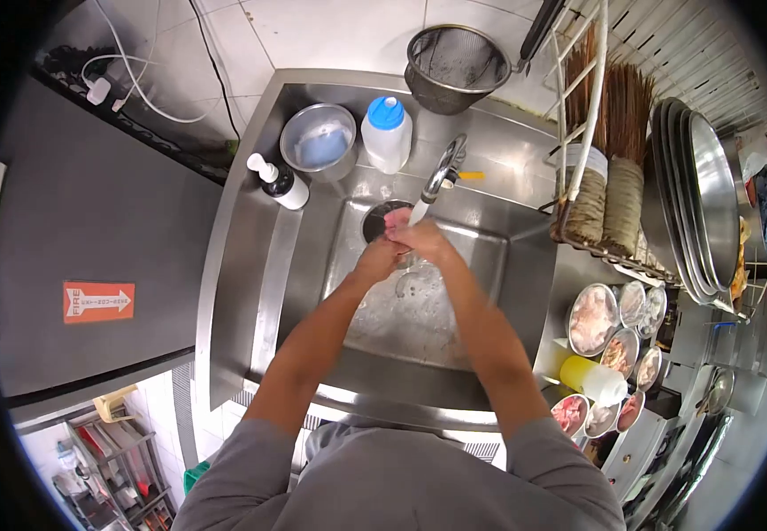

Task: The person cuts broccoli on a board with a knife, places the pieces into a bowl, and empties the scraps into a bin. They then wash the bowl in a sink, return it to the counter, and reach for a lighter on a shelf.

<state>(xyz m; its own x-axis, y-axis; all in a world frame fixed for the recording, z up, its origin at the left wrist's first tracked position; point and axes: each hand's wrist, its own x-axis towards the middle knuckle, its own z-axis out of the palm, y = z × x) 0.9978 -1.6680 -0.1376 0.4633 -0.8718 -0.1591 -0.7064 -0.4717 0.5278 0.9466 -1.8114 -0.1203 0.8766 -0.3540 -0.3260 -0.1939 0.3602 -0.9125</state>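
Both hands come together under the faucet (pixel 445 168) in the steel sink (pixel 481 292), with water running over them. My left hand (pixel 380 262) is closed, its fingers up against the other hand. Bent over it from the right, my right hand (pixel 422 240) is closed too. A soft pink piece (pixel 396 219), like raw meat, shows just beyond the fingers, which partly hide it. Behind it is a dark round shape (pixel 373 225) with a metal rim. Wet splashes and suds cover the sink floor.
Along the sink's back stand a pump bottle (pixel 284 186), a metal bowl (pixel 293 133) with a bluish thing inside, a blue-capped white bottle (pixel 387 142) and a mesh strainer (pixel 454 80). To the right are brushes (pixel 624 124), stacked trays (pixel 689 195), food bowls (pixel 592 319) and a yellow bottle (pixel 587 378).
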